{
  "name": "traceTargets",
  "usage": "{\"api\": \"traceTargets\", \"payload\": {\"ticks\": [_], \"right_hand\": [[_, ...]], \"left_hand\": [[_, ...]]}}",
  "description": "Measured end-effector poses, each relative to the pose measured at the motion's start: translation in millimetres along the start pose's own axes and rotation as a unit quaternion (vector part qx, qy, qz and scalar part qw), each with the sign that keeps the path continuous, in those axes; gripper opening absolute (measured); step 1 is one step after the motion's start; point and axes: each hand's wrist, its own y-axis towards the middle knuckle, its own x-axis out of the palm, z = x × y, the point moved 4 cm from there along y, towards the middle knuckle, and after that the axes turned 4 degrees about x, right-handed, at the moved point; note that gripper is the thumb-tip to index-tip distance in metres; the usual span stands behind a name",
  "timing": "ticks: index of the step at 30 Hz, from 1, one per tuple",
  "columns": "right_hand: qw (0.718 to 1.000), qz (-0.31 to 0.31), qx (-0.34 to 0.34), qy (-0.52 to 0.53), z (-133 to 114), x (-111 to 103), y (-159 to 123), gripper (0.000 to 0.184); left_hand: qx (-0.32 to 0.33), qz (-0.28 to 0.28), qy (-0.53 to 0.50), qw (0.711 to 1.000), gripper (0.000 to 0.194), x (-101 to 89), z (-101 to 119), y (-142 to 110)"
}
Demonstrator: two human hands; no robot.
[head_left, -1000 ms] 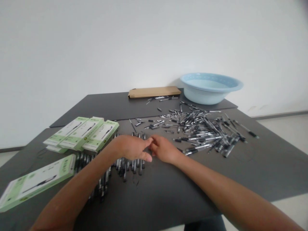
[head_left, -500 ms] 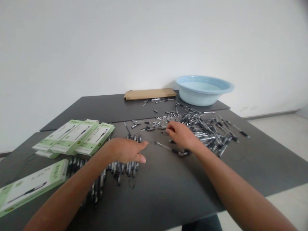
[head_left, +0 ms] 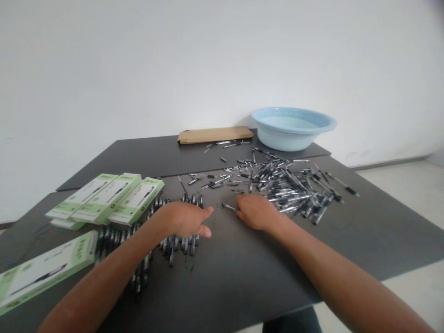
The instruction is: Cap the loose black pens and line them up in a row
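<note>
My left hand [head_left: 186, 219] is over a row of black-and-clear pens [head_left: 172, 252] laid side by side. Its thumb and forefinger point right and stand apart, so it looks open; the other fingers are hidden. Near the table's middle, my right hand [head_left: 255, 211] is curled down over a single pen [head_left: 229, 206]. One end of that pen sticks out on the left, while the rest is covered by the hand. Just beyond the right hand spreads a loose heap of pens [head_left: 291, 182] with small caps and parts among them.
Several green-and-white pen boxes [head_left: 107, 196] lie at the left, and another box [head_left: 48, 270] is closer to me. A light blue basin [head_left: 293, 138] and a flat brown cardboard piece [head_left: 215, 135] are at the back of the dark table [head_left: 243, 282], near the wall.
My right hand has come down and nearer to me, from the edge of the heap onto the single pen. The left hand has stayed nearly where it was.
</note>
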Motion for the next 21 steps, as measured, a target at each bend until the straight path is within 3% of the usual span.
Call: {"api": "traceTargets", "payload": {"ticks": [3, 6, 9, 12, 14, 17, 21], "right_hand": [[1.000, 0.013, 0.014, 0.020, 5, -1, 7, 0.021], [0.976, 0.046, 0.032, 0.210, 16, -7, 17, 0.016], [0.907, 0.052, 0.034, 0.416, 24, -6, 25, 0.018], [0.876, 0.020, 0.029, 0.481, 23, 1, 28, 0.021], [0.820, -0.004, 0.025, 0.572, 20, 4, 27, 0.021], [0.721, -0.017, 0.001, 0.693, 16, 2, 25, 0.036], [0.668, -0.084, -0.039, 0.738, 4, 2, 20, 0.019]], "left_hand": [[-0.005, -0.024, -0.003, 1.000, 0.069, -1.9, 4, -3], [-0.003, -0.026, -0.006, 1.000, 0.068, -3.5, 7, -5], [0.003, -0.018, -0.010, 1.000, 0.067, -3.5, 7, -5], [0.005, -0.014, -0.009, 1.000, 0.066, -2.6, 5, -4], [0.007, -0.018, -0.009, 1.000, 0.066, -2.1, 3, -3], [0.015, -0.021, -0.011, 1.000, 0.065, -2.2, 0, -3], [0.027, -0.012, -0.016, 0.999, 0.066, -2.2, -6, -4]]}}
